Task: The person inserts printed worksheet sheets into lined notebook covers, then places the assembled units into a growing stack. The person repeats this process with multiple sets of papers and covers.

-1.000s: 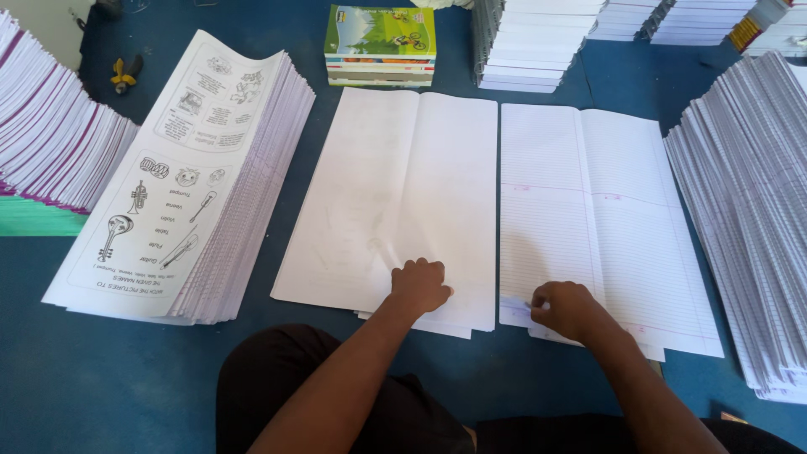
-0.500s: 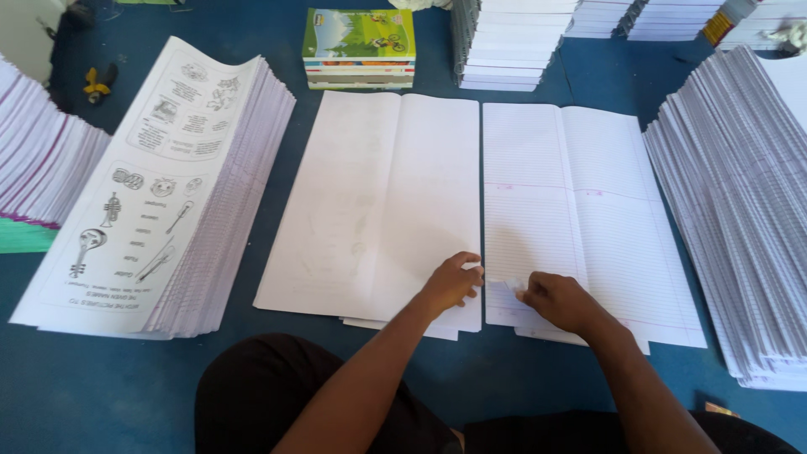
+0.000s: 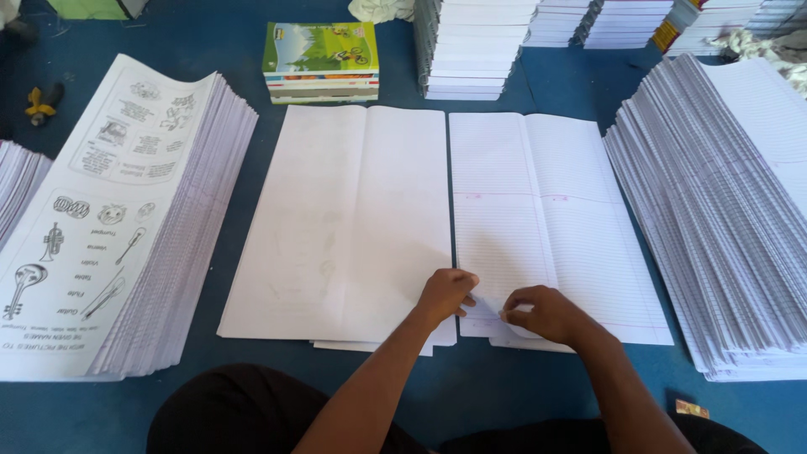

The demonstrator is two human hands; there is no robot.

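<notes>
Lined sheets [image 3: 546, 227] lie flat on the blue table [image 3: 252, 92] right of the frame's centre, just beside a pile of blank sheets [image 3: 345, 227], with only a thin gap between the two. At the lower centre of the frame the near left corner of the lined pile is being worked by both hands: the left hand [image 3: 444, 294] is curled with its fingertips pressed at the seam between the piles, and the right hand [image 3: 546, 313] is pinching what looks like the lifted corner of the top sheet, though how many sheets are caught cannot be told. From this position, several risks can be judged. More than one sheet may be picked up if the pinch is set too deep, since the sheets are thin and lie tightly together. The corner may be creased or torn if it is pulled against the weight of the left hand. The edge of the blank pile may be dragged out of line, as the left hand rests partly on it. The tall stacks of lined paper [image 3: 723, 210] at the right and of printed picture sheets [image 3: 126, 227] at the left stand close enough to be brushed by an elbow.
</notes>
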